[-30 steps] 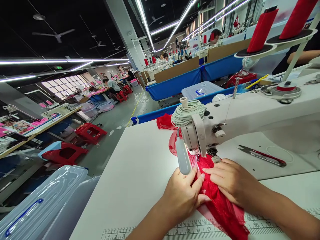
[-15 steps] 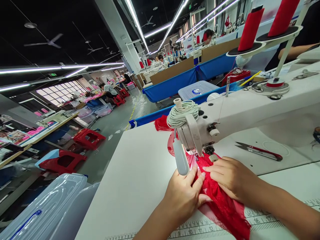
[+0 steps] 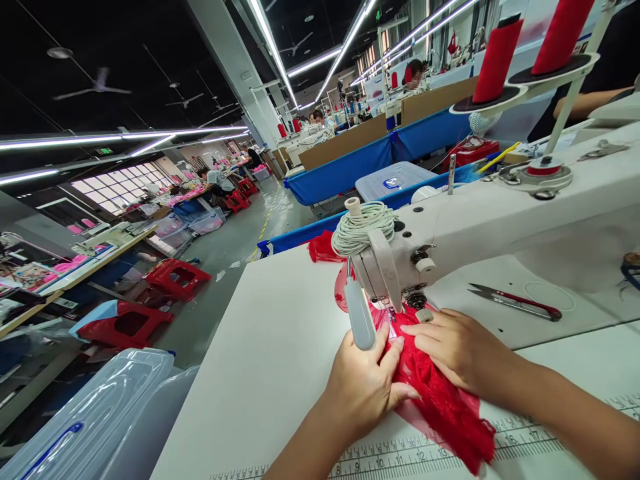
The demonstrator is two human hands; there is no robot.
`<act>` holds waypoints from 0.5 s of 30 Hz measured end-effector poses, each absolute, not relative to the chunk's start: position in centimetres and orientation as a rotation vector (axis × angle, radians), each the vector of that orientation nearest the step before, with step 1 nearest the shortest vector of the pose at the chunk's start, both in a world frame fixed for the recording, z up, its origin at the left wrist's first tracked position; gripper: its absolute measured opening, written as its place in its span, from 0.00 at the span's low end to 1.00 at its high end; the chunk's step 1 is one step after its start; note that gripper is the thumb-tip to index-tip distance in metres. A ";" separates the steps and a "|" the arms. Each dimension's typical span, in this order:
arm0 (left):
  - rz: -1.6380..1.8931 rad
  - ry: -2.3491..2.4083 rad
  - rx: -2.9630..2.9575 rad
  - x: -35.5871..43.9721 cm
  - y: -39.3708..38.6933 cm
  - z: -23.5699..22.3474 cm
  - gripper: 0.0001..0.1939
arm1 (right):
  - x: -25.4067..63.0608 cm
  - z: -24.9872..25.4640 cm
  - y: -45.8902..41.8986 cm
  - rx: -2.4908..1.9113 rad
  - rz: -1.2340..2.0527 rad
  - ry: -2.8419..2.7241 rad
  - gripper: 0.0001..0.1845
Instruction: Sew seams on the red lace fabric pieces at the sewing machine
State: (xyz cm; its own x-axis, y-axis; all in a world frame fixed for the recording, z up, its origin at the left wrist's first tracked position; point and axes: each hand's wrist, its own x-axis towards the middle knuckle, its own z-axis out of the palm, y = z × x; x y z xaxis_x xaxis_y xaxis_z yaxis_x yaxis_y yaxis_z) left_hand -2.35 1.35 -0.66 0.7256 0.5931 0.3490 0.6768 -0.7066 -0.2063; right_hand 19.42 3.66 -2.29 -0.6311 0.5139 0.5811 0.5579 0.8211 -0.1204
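Red lace fabric [image 3: 437, 393], partly sheer, runs under the needle area of a white sewing machine [image 3: 465, 213] and hangs back toward me over the table edge ruler. My left hand [image 3: 365, 380] lies on its left side, fingers stretched toward the presser foot [image 3: 393, 313] and thumb spread apart. Opposite it, my right hand [image 3: 455, 347] rests on the fabric with fingers laid flat and pointing left; its thumb is hidden. A grey lamp [image 3: 360, 313] hangs from the machine head just above my left fingers. More sheer red fabric [image 3: 325, 247] shows behind the machine head.
Thread snips [image 3: 515, 301] with red handles lie right of the machine head. Red thread cones [image 3: 497, 60] stand above. A measuring scale [image 3: 390, 460] runs along the white table [image 3: 260, 347]. Clear plastic bins [image 3: 110, 413] stand at lower left, near red stools [image 3: 177, 277].
The red fabric has shifted slightly forward toward the needle, its near end drawn up. Both hands moved a little with it, staying on the fabric.
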 end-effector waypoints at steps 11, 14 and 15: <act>-0.473 -0.915 -2.772 -2.0 1.6 -0.1 0.40 | 19.6 -2.7 3.9 -0.813 -0.081 -2.393 0.13; -0.468 -0.879 -2.855 -1.7 1.5 -0.3 0.36 | 19.7 -2.6 3.8 -0.756 -0.088 -2.411 0.12; -0.454 -0.888 -2.858 -1.7 1.5 -0.4 0.34 | 19.7 -2.6 3.7 -0.730 -0.092 -2.412 0.12</act>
State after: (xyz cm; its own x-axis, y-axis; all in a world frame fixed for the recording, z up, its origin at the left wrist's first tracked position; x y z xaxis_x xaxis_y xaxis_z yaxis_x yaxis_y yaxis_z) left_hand -1.66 1.50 -0.38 0.7836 0.5349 0.3159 0.5691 -0.8220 -0.0199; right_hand 19.71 3.75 -2.59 -0.6619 0.4813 0.5747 0.5235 0.8455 -0.1050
